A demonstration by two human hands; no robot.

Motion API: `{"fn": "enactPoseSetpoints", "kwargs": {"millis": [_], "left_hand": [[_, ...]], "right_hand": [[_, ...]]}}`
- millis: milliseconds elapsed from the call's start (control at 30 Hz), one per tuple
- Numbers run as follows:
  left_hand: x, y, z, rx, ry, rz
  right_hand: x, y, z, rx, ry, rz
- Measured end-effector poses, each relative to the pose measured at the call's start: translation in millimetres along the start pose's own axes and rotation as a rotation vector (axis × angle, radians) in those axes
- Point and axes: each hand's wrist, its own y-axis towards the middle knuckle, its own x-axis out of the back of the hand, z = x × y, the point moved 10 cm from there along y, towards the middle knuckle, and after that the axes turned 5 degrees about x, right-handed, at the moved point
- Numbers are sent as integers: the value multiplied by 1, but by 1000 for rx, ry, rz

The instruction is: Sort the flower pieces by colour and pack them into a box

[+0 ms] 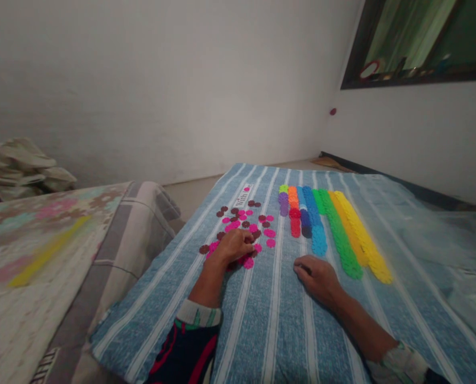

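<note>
From the head view, I have my left hand [235,245] among the scattered pink and brown discs [269,233], fingers bunched; whether they pinch one, I can't tell. My right hand [317,274] is loosely curled over the striped cloth [258,325], its grip hidden. Beyond it and to its right run rows of coloured pieces [343,237]; a white label [242,199] lies beyond my left hand

The left hand [235,245] curls palm down, while the right hand [318,275] forms a loose fist
</note>
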Motion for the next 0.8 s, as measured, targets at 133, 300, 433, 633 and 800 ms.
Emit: {"fn": "enactPoseSetpoints", "kwargs": {"millis": [133, 300, 433, 633, 800], "left_hand": [[-2, -1, 1, 8, -21, 23], [-3, 0, 4, 31, -24, 39], [-4, 1, 5, 27, -7, 39], [-7, 2, 4, 12, -6, 48], [-5, 1, 7, 36, -21, 46]], "right_hand": [[1, 0, 0, -2, -6, -1], [2, 1, 1, 7, -7, -4], [3, 1, 2, 9, -5, -11], [3, 1, 3, 8, 10, 3], [2, 1, 3, 20, 5, 5]]}}
